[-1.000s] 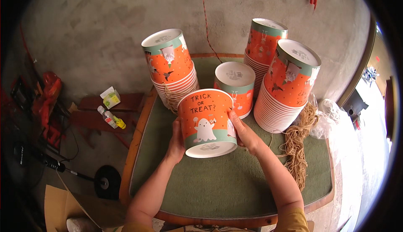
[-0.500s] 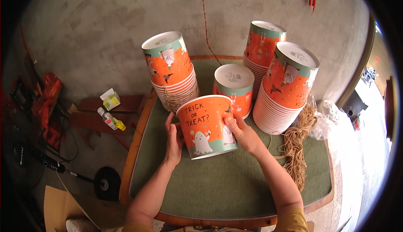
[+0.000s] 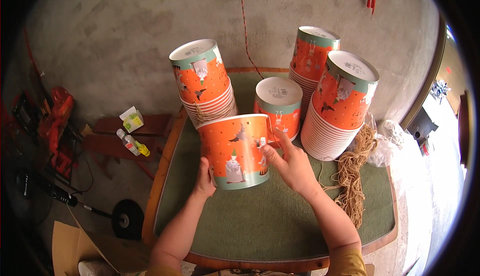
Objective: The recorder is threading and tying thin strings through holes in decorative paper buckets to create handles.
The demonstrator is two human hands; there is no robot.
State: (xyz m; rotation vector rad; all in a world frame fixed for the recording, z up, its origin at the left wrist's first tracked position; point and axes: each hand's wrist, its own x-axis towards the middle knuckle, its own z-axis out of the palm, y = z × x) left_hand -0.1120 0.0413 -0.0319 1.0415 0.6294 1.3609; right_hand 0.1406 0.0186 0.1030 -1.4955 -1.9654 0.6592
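Observation:
Upright between my hands is an orange paper bucket (image 3: pixel 227 148) with a green base band, a white rim, and bat and small-figure prints. My left hand (image 3: pixel 204 178) is closed around its left side, the fingers mostly hidden behind it. On its right side, my right hand (image 3: pixel 292 163) has the thumb over the edge and the fingers close by the wall. A thin tan string (image 3: pixel 270 126) shows by the rim near the right fingers. Behind stand an upside-down bucket (image 3: pixel 279 93) and upside-down stacks at the left (image 3: pixel 200 73), right (image 3: pixel 340 96) and back right (image 3: pixel 314 51).
Tan twine (image 3: pixel 355 176) lies bundled on the green tabletop (image 3: pixel 240 226), beside clear plastic bags (image 3: pixel 390 141). Against the grey wall, a dark red bench (image 3: pixel 105 143) carries bottles (image 3: pixel 131 143) and a small carton (image 3: pixel 131 119). An opened cardboard box (image 3: pixel 72 248) is at lower left.
The bucket in my hands has turned, so the lettering and ghost have gone out of sight and other figures face me. It has moved slightly left, and my right hand's grip has shifted.

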